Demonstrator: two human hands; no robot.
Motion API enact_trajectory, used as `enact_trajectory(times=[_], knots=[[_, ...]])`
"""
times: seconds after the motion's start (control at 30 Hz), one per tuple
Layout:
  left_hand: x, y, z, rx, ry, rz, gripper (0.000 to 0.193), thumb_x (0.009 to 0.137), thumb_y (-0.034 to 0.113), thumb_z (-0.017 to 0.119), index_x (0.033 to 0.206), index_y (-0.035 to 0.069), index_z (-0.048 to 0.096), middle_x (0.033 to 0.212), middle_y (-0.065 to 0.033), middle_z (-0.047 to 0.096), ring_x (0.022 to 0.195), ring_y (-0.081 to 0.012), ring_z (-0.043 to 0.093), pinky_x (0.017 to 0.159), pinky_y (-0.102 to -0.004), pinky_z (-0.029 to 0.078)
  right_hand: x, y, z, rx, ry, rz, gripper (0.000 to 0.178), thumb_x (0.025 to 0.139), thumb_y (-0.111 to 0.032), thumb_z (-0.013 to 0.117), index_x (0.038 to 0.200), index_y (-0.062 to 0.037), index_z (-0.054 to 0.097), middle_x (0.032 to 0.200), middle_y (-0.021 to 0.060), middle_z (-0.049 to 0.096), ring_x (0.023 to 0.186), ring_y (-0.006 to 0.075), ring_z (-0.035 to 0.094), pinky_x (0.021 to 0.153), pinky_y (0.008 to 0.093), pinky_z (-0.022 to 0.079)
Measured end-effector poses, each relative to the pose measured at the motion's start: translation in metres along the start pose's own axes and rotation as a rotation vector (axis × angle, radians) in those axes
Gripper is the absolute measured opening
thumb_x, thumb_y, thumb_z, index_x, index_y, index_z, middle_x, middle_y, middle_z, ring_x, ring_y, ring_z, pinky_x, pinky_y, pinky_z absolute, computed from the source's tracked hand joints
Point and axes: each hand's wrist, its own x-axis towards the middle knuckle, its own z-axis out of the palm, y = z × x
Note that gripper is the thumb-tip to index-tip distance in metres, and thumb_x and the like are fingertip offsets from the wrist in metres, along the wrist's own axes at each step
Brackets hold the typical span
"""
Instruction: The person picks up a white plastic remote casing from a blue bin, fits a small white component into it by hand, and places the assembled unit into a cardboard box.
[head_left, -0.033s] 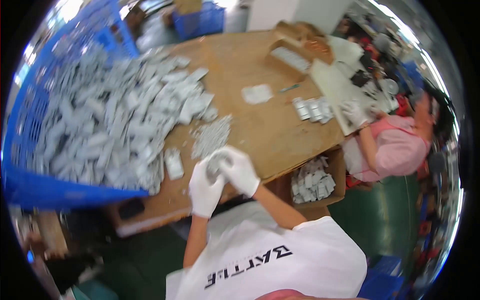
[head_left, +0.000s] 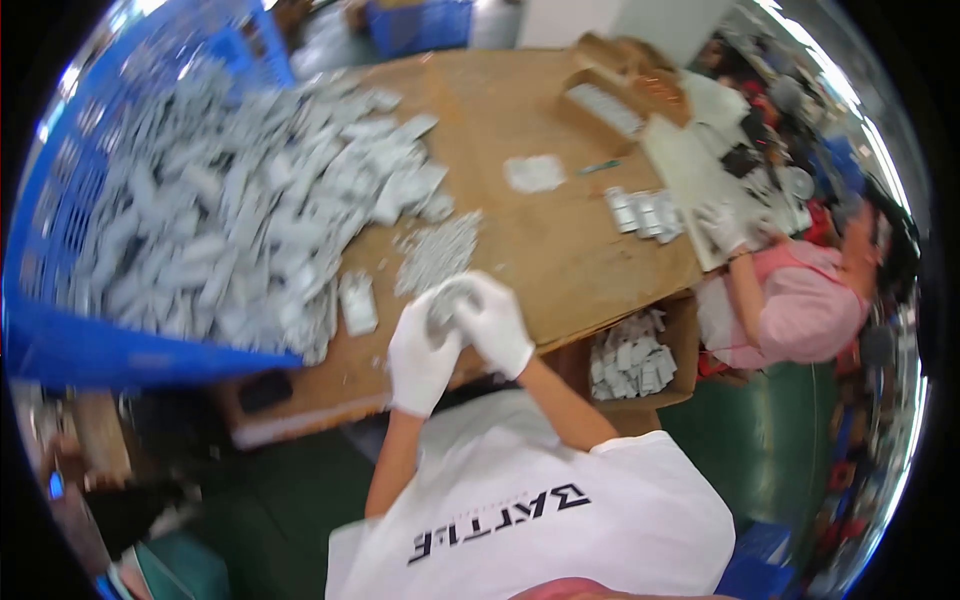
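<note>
My left hand (head_left: 420, 362) and my right hand (head_left: 495, 325), both in white gloves, meet over the near edge of the table. Between them they grip a small grey-white piece (head_left: 447, 305), partly covered by fingers and blurred, so its exact kind is unclear. Just beyond my hands lies a heap of tiny grey-white parts (head_left: 440, 252) on the table. One flat pale piece (head_left: 358, 303) rests alone to the left of my left hand. Further left, a large pile of flat grey-white pieces (head_left: 250, 220) spills out of a blue plastic crate (head_left: 150, 350).
The brown tabletop (head_left: 490, 110) carries a white sheet (head_left: 535, 173), a thin green tool (head_left: 599, 167) and a row of pale pieces (head_left: 643, 213). A cardboard box (head_left: 683, 375) of white pieces stands at the right edge. Beyond it, a co-worker in pink (head_left: 800, 310) works with gloved hands.
The whole view has shifted a little, with table and crate now higher and further right in the picture. Both hands stay together on the small grey-white piece.
</note>
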Motion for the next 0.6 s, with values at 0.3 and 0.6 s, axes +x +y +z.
enact_trajectory(times=[0.3, 0.6], knots=[[-0.003, -0.009, -0.003, 0.191, 0.186, -0.075, 0.04, 0.081, 0.004, 0.069, 0.121, 0.005, 0.063, 0.106, -0.0141, 0.069, 0.095, -0.0303, 0.069, 0.082, -0.038, 0.055, 0.004, -0.006, 0.019, 0.226, -0.126, 0.199, 0.026, 0.09, -0.001, 0.054, 0.113, 0.0016, 0.064, 0.097, 0.0076, 0.068, 0.09, 0.0127, 0.063, 0.084, 0.0287, 0.051], [-0.008, -0.006, -0.008, 0.163, 0.21, -0.084, 0.041, 0.081, 0.003, 0.071, 0.121, 0.005, 0.064, 0.105, -0.0129, 0.068, 0.093, -0.0294, 0.069, 0.081, -0.0368, 0.055, 0.003, -0.009, 0.033, 0.262, -0.099, 0.276, 0.02, 0.092, -0.003, 0.057, 0.11, 0.0003, 0.064, 0.098, 0.0037, 0.065, 0.09, 0.0096, 0.06, 0.082, 0.027, 0.049]])
